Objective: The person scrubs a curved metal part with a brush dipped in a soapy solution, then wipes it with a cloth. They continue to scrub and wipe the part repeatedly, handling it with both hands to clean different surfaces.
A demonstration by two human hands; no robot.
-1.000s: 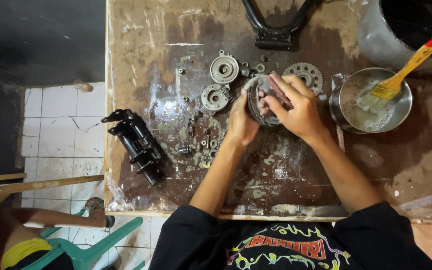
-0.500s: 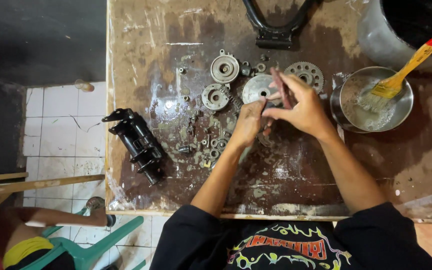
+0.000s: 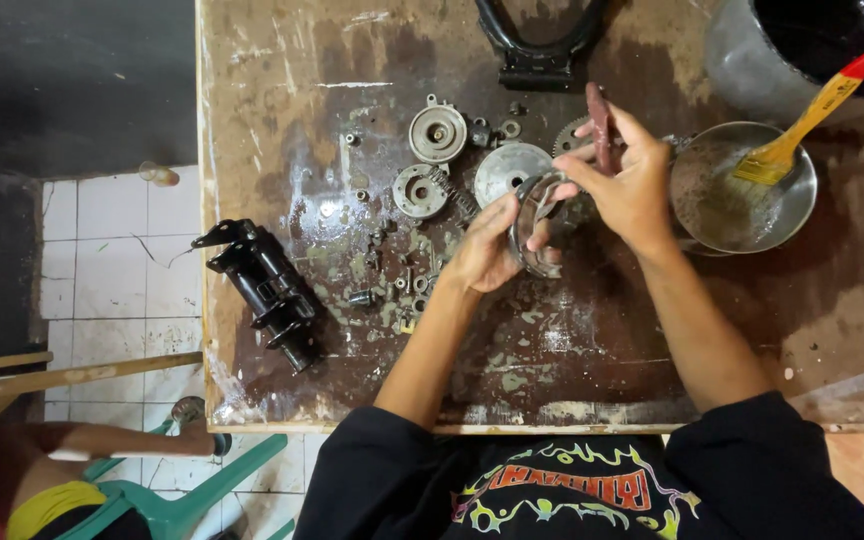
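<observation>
My left hand grips a dirty ring-shaped metal drum, held on edge just above the worn wooden table. My right hand pinches a flat reddish-brown strip upright between thumb and fingers, and its lower fingers touch the drum's upper rim. A grey round disc with a centre hole lies on the table just left of the drum. A toothed gear wheel is mostly hidden behind my right hand.
Two round grey hub parts and several small bolts lie at the left. A black finned cylinder sits near the left edge. A metal bowl holds a yellow brush. A large pot and a black bracket stand at the back.
One second ago both hands held the round assembly. The grey disc now lies on the table, my left hand has raised the ring-shaped drum, and my right hand has moved up and right with the strip.
</observation>
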